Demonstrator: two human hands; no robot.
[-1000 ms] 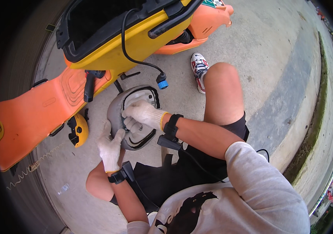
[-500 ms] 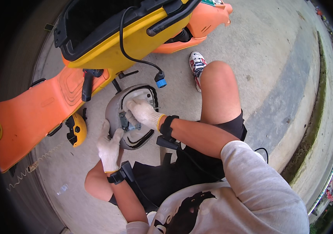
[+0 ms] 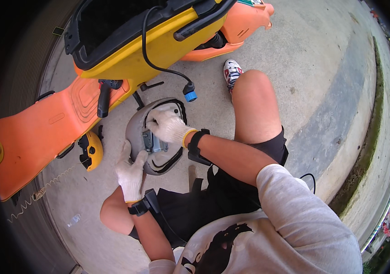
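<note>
The largest thing is the orange-and-yellow plastic scooter [image 3: 126,64], beyond the upturned, rounded grey seat [image 3: 134,128] with a black-edged rim. The seat sits just in front of the person, between the knees; what bears its weight is hidden. The right grip [image 3: 170,125], a hand in a white knitted glove, reaches inside the seat with bent fingers; whether it pinches anything, I cannot tell. The left grip [image 3: 130,171], gloved alike, is spread, thumb apart from fingers, against the seat's near left side. Left of the seat is a rounded yellow-and-black plastic piece [image 3: 96,148]; beyond and left, a black pistol-shaped power tool [image 3: 103,102] rests on the scooter. The smallest is a blue-grey metal bracket [image 3: 157,143] within the seat, below the right grip.

The seat could rock or slip if the left grip eased while the right pushed; the bracket might nip fingers if it is hinged.

The seat's underside faces up; its long axis seems to run away from the person. I cannot tell front from back.
</note>
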